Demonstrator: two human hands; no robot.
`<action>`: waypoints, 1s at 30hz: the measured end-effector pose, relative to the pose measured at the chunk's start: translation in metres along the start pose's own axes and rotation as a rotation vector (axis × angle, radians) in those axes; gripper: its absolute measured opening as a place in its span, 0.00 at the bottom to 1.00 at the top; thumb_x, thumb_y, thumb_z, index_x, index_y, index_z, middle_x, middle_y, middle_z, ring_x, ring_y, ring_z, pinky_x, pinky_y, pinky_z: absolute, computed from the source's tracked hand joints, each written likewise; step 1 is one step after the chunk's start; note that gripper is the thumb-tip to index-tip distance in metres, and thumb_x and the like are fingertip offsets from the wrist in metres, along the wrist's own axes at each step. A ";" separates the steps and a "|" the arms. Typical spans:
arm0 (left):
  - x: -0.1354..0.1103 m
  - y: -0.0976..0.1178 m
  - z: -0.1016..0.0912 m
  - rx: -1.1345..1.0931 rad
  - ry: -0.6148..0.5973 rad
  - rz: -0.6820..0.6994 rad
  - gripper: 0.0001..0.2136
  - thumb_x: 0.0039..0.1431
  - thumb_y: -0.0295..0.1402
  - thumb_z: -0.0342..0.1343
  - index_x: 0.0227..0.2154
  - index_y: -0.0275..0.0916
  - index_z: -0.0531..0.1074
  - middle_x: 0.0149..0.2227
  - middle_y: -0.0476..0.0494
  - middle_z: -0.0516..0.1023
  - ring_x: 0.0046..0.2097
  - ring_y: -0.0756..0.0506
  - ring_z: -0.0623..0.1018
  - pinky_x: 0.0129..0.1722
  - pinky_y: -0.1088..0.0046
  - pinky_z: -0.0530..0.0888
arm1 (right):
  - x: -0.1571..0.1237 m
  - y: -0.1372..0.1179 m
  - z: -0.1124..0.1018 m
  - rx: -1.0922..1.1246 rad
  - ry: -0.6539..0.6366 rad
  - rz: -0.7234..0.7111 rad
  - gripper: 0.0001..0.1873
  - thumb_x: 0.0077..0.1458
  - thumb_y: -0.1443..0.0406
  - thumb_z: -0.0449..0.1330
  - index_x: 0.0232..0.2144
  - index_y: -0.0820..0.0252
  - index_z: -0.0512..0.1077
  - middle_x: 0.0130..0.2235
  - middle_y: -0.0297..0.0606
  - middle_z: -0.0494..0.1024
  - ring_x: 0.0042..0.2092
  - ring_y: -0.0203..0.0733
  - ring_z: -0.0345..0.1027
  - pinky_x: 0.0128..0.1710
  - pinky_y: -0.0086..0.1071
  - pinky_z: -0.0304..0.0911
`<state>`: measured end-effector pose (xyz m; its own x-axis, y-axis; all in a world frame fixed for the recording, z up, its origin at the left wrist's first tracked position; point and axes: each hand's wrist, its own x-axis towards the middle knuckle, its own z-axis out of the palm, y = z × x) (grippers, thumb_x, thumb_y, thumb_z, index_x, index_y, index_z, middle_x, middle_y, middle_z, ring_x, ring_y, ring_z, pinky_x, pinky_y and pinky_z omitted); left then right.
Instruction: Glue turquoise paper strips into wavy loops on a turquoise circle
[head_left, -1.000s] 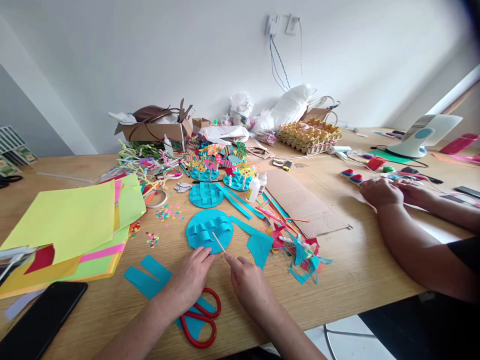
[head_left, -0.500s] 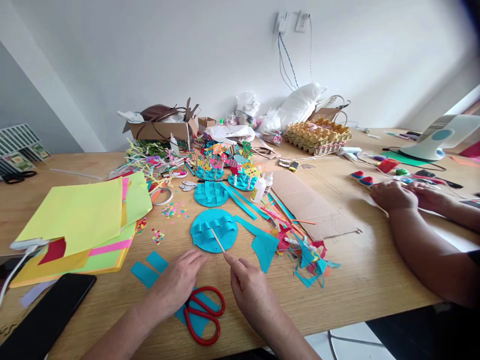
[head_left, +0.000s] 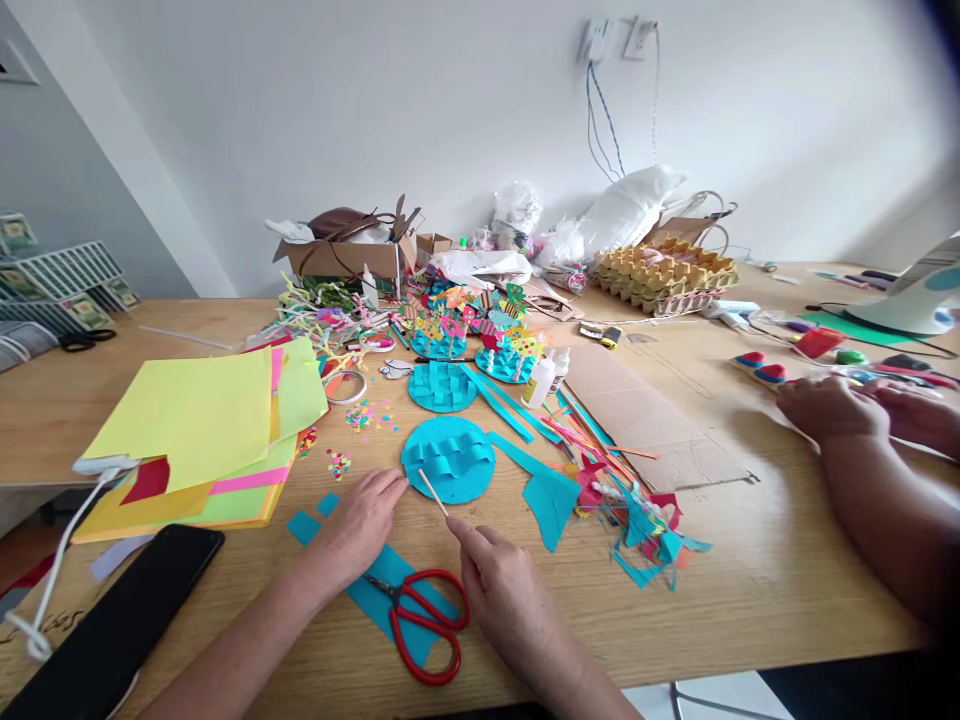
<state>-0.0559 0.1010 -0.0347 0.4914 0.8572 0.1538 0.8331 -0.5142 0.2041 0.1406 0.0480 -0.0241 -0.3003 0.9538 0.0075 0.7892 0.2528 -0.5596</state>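
Observation:
My right hand pinches a thin wooden stick whose far end reaches the near edge of a blue paper disc with raised wavy strips. My left hand rests flat on the table with its fingers stretched toward the disc's left rim and holds nothing. Red-handled scissors lie on a blue paper strip between my forearms. A blue paper offcut lies right of the disc.
Yellow and green paper sheets are stacked at left, with a black phone near the table edge. Finished blue discs, glue bottles, cardboard and paper scraps lie beyond. Another person's hands rest at right.
The view has shifted, so everything sits further right in the frame. My left hand has slid off the disc's near edge to its left. My right hand keeps the stick.

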 end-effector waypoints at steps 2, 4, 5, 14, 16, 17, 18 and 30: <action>-0.001 -0.001 0.000 -0.029 0.030 -0.009 0.22 0.49 0.17 0.41 0.46 0.34 0.68 0.48 0.39 0.71 0.50 0.44 0.69 0.51 0.63 0.68 | -0.003 0.005 -0.001 0.010 0.044 -0.024 0.22 0.53 0.73 0.45 0.50 0.61 0.66 0.37 0.43 0.76 0.37 0.41 0.71 0.35 0.28 0.63; -0.003 -0.004 -0.001 -0.061 0.060 -0.024 0.21 0.50 0.19 0.41 0.46 0.35 0.68 0.48 0.39 0.72 0.50 0.44 0.70 0.50 0.64 0.69 | -0.008 0.012 -0.003 0.027 0.087 -0.050 0.21 0.54 0.71 0.45 0.50 0.60 0.65 0.39 0.43 0.76 0.38 0.41 0.71 0.36 0.29 0.63; -0.006 -0.006 -0.003 -0.075 0.067 -0.032 0.20 0.51 0.19 0.40 0.46 0.35 0.68 0.47 0.39 0.72 0.49 0.44 0.71 0.49 0.64 0.69 | -0.012 0.016 -0.005 0.034 0.102 -0.053 0.21 0.55 0.70 0.44 0.50 0.60 0.65 0.39 0.42 0.76 0.38 0.41 0.72 0.35 0.29 0.63; -0.045 -0.027 -0.013 -0.118 0.128 -0.145 0.16 0.53 0.27 0.41 0.40 0.38 0.72 0.40 0.43 0.78 0.42 0.45 0.77 0.43 0.69 0.74 | -0.056 0.066 -0.015 -0.053 0.133 0.055 0.16 0.57 0.67 0.42 0.40 0.58 0.68 0.36 0.41 0.76 0.32 0.39 0.72 0.31 0.29 0.65; -0.047 -0.023 -0.010 -0.121 0.143 -0.152 0.16 0.54 0.28 0.42 0.39 0.40 0.72 0.39 0.44 0.78 0.42 0.46 0.77 0.43 0.69 0.74 | -0.059 0.072 -0.013 -0.116 0.139 0.111 0.18 0.56 0.67 0.42 0.42 0.59 0.67 0.36 0.42 0.75 0.33 0.40 0.72 0.31 0.30 0.65; -0.047 -0.020 -0.009 -0.124 0.146 -0.143 0.16 0.54 0.28 0.42 0.39 0.40 0.73 0.39 0.45 0.78 0.42 0.46 0.77 0.43 0.70 0.74 | -0.059 0.072 -0.012 -0.151 0.128 0.139 0.18 0.56 0.68 0.42 0.43 0.59 0.67 0.36 0.42 0.75 0.34 0.41 0.72 0.31 0.31 0.65; -0.045 -0.015 -0.007 -0.128 0.146 -0.128 0.16 0.54 0.27 0.42 0.39 0.40 0.73 0.39 0.45 0.78 0.41 0.46 0.77 0.42 0.70 0.74 | -0.057 0.072 -0.011 -0.184 0.109 0.166 0.18 0.56 0.69 0.42 0.44 0.60 0.67 0.37 0.43 0.74 0.35 0.41 0.72 0.32 0.31 0.65; -0.011 0.032 -0.003 -0.246 0.047 0.026 0.20 0.50 0.20 0.42 0.41 0.42 0.72 0.41 0.47 0.77 0.43 0.47 0.75 0.44 0.72 0.73 | -0.027 0.061 -0.038 -0.341 0.079 0.297 0.11 0.55 0.67 0.47 0.32 0.58 0.71 0.36 0.41 0.73 0.37 0.43 0.69 0.32 0.31 0.61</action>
<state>-0.0352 0.0755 -0.0271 0.4951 0.8441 0.2058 0.7302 -0.5326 0.4279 0.2171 0.0440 -0.0275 -0.0028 0.9991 -0.0417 0.9701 -0.0074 -0.2425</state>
